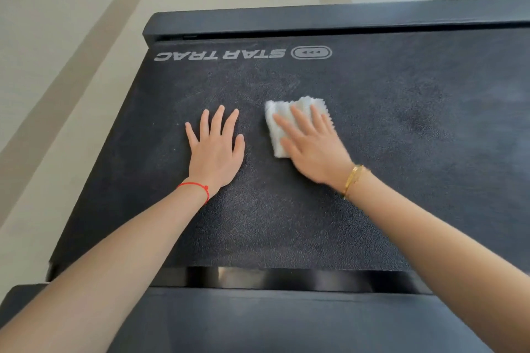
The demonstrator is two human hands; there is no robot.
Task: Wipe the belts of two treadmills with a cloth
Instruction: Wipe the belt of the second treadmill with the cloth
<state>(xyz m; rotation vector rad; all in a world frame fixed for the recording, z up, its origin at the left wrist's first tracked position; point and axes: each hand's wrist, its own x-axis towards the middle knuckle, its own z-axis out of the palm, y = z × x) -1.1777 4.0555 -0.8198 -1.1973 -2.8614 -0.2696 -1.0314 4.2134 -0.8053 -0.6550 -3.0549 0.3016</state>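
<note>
Your right hand point(312, 143) lies flat on the white cloth point(286, 123), fingers straight and spread, pressing it to the middle of the belt point(401, 129). Your left hand point(215, 149) rests palm-down just beside it on the bare belt, fingers straight, holding nothing.

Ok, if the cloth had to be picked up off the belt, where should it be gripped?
Probably the far frilled edge of the cloth, pinched from above: it lies flat on the belt, and the right hand covers its near part.
</note>
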